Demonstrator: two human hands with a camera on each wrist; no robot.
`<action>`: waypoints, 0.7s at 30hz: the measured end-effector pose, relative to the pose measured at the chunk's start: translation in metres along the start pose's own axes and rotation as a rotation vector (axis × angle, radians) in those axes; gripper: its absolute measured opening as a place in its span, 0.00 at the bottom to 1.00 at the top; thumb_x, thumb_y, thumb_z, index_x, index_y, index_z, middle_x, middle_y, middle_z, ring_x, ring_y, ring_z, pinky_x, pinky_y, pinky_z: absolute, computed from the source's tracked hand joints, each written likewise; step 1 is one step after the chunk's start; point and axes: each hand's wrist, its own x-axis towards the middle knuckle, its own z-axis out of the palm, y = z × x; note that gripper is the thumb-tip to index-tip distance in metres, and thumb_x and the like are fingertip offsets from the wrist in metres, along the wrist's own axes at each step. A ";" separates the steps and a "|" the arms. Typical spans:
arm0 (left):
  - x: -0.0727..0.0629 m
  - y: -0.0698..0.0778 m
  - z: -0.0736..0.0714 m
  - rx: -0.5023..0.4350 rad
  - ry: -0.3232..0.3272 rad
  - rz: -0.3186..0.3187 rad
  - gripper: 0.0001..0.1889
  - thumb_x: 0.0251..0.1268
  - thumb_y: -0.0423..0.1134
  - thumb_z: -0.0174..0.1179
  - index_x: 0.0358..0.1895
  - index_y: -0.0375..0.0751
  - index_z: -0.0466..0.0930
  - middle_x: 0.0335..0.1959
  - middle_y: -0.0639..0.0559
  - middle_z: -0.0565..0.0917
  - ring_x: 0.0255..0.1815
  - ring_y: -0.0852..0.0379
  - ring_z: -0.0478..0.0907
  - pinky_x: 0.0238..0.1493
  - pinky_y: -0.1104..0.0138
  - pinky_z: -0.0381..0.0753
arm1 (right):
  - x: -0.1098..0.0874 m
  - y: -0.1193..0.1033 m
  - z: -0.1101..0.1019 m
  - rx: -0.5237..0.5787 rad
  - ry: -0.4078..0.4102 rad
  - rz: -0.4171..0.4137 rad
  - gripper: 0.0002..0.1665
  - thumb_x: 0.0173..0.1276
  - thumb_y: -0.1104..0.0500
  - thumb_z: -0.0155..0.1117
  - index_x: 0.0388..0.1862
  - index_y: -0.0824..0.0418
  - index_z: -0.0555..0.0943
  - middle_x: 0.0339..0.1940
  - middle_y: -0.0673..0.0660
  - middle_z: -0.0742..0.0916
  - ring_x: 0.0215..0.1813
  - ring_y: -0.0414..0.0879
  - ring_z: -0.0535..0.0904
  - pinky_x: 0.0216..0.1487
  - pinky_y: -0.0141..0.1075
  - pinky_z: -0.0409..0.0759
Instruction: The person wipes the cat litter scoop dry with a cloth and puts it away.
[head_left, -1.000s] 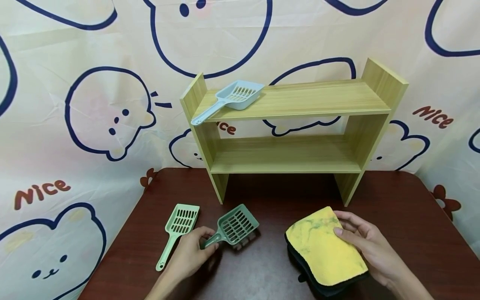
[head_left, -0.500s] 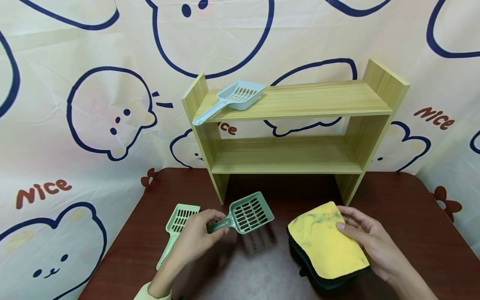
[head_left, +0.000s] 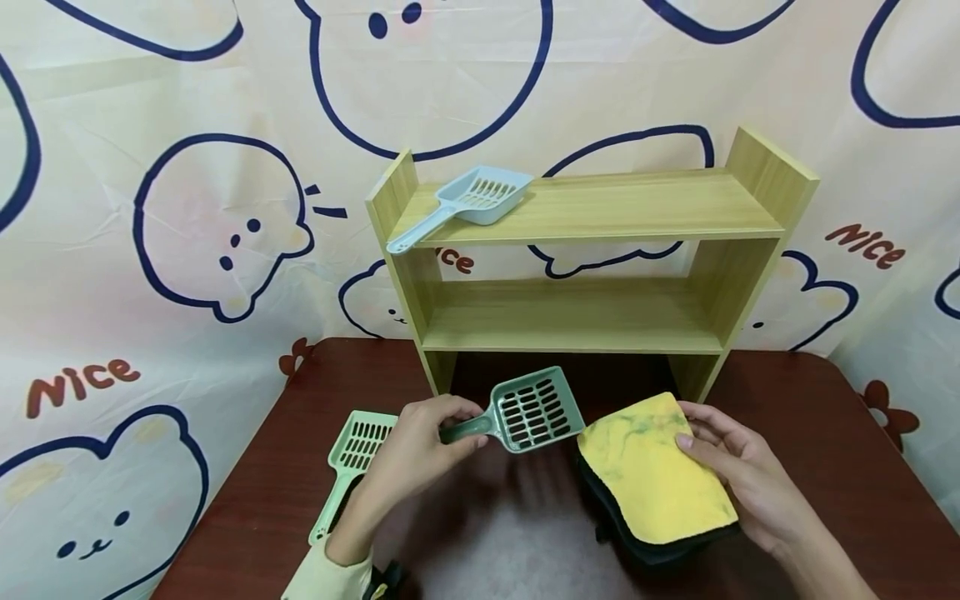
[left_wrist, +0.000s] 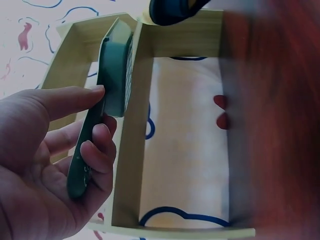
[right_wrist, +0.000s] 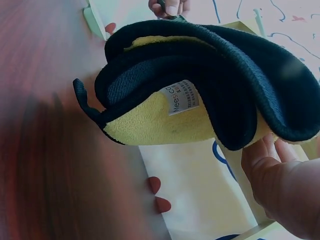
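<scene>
My left hand (head_left: 427,446) grips the handle of a dark green slotted litter scoop (head_left: 536,408), held above the table with its head pointing right. In the left wrist view the thumb and curled fingers wrap the scoop's handle (left_wrist: 80,165). My right hand (head_left: 738,475) holds a folded cloth (head_left: 652,475), yellow on top with a dark edge, thumb on its upper face. The right wrist view shows the cloth's dark folded layers and a white label (right_wrist: 181,97). In the head view, the scoop's far corner comes right at the cloth's left edge.
A light green scoop (head_left: 352,458) lies on the dark red table (head_left: 255,475), partly behind my left arm. At the back stands a wooden shelf (head_left: 577,342); a light blue scoop (head_left: 483,196) lies on its top board at the left. A patterned cloth backdrop (head_left: 225,83) hangs behind.
My left hand has lifted the dark green scoop off the table and carried it right and forward, toward the cloth. My right hand has raised the cloth slightly.
</scene>
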 end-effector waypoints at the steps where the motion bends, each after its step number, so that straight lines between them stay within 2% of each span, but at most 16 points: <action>1: 0.002 0.002 0.000 -0.007 -0.001 0.007 0.11 0.64 0.37 0.78 0.48 0.52 0.90 0.41 0.61 0.89 0.35 0.63 0.81 0.39 0.70 0.80 | 0.001 0.000 -0.001 0.005 -0.003 -0.008 0.25 0.88 0.64 0.48 0.76 0.44 0.73 0.59 0.48 0.89 0.49 0.48 0.92 0.40 0.48 0.92; 10: 0.019 0.011 0.000 -0.028 -0.017 0.078 0.10 0.66 0.39 0.77 0.48 0.52 0.90 0.40 0.60 0.89 0.35 0.64 0.79 0.39 0.70 0.80 | 0.007 -0.006 -0.001 0.012 0.011 -0.026 0.24 0.88 0.64 0.49 0.75 0.44 0.74 0.57 0.48 0.90 0.48 0.47 0.92 0.39 0.48 0.92; 21: 0.025 0.014 0.006 -0.080 -0.054 0.055 0.10 0.68 0.40 0.75 0.50 0.51 0.90 0.42 0.58 0.89 0.36 0.62 0.80 0.38 0.69 0.79 | 0.016 -0.013 0.000 0.000 0.041 -0.044 0.23 0.88 0.63 0.51 0.75 0.46 0.73 0.57 0.48 0.89 0.48 0.45 0.91 0.39 0.45 0.91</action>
